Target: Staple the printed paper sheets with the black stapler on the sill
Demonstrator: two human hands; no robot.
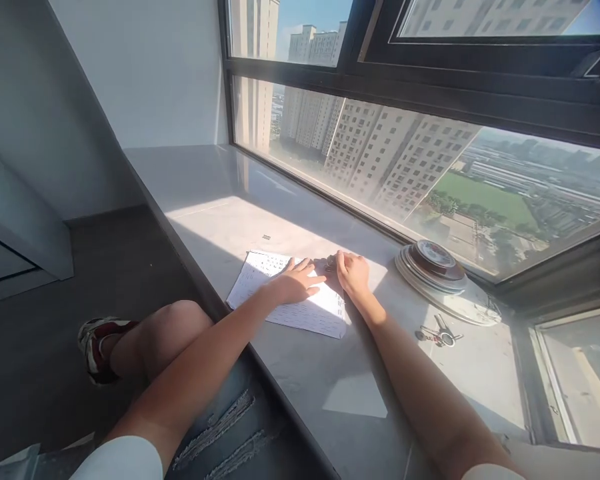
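A sheet of paper (pixel 245 283) with rows of handwritten marks lies on the pale windowsill ledge (pixel 300 373). My left hand (pixel 295 281) rests on it, open, with the fingers stretched out and spread. At the paper's far right edge is my right hand (pixel 353 270), its fingers curled together in a pinch. What they hold, if anything, is too small to make out. Small dark pieces (pixel 329 264) lie beside these fingertips, partly in shadow. Beyond the paper sits a tiny dark flat piece (pixel 266 237).
Right of my right arm, a stack of round discs (pixel 433 267) stands against the window frame (pixel 300 177). A small metal piece with thin arms (pixel 443 333) lies in front of it. The ledge's dark front edge (pixel 180 257) runs beside my knee (pixel 180 330).
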